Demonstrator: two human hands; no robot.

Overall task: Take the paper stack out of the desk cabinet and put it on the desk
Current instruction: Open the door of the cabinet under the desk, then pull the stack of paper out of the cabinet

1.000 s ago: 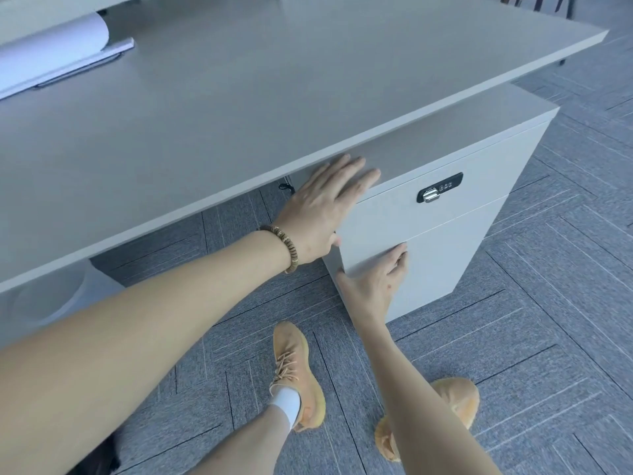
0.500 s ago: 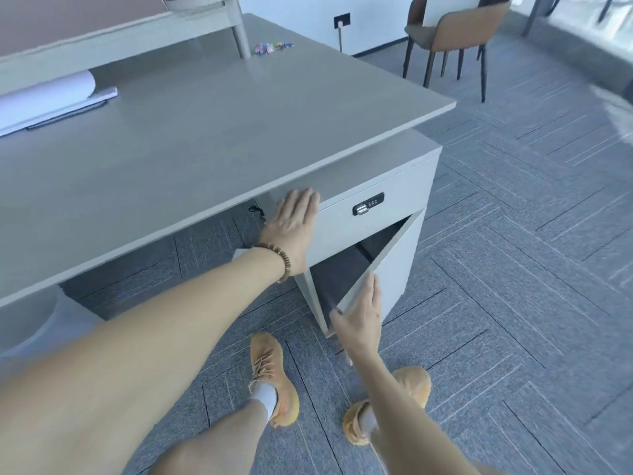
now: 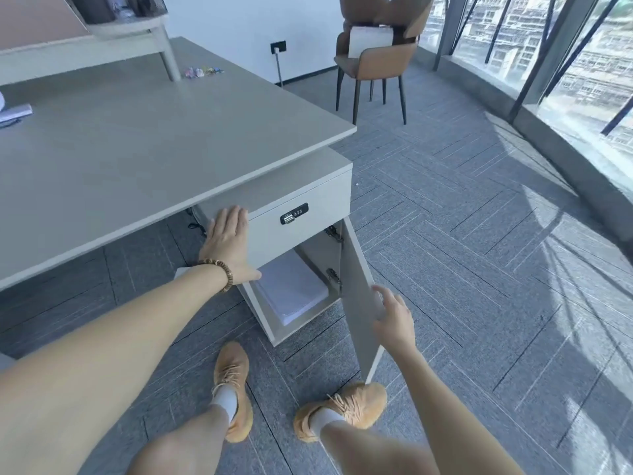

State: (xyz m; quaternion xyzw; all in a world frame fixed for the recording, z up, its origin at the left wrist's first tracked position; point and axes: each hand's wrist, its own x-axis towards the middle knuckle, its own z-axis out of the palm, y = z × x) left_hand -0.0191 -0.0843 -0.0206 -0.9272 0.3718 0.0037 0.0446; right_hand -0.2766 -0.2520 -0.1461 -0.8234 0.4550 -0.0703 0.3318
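Note:
A white paper stack (image 3: 291, 289) lies flat on the floor of the grey desk cabinet (image 3: 308, 197), under the grey desk (image 3: 137, 145). The cabinet door (image 3: 356, 282) stands swung wide to the right. My left hand (image 3: 227, 243), with a bead bracelet on the wrist, rests flat against the cabinet's upper left front beside the drawer with a combination lock (image 3: 294, 213). My right hand (image 3: 392, 311) touches the outer edge of the door with fingers spread, holding nothing. The back of the stack is hidden under the drawer.
Papers (image 3: 13, 113) lie at the desk's far left and small colourful items (image 3: 202, 70) at its back. A brown chair (image 3: 373, 53) stands by the wall. Glass windows (image 3: 565, 63) run along the right. My feet in tan shoes (image 3: 233, 389) stand on grey carpet.
The cabinet door went from shut to fully open, swung right by my right hand, uncovering the paper stack. My left hand stayed on the cabinet front. The view rose and pulled back.

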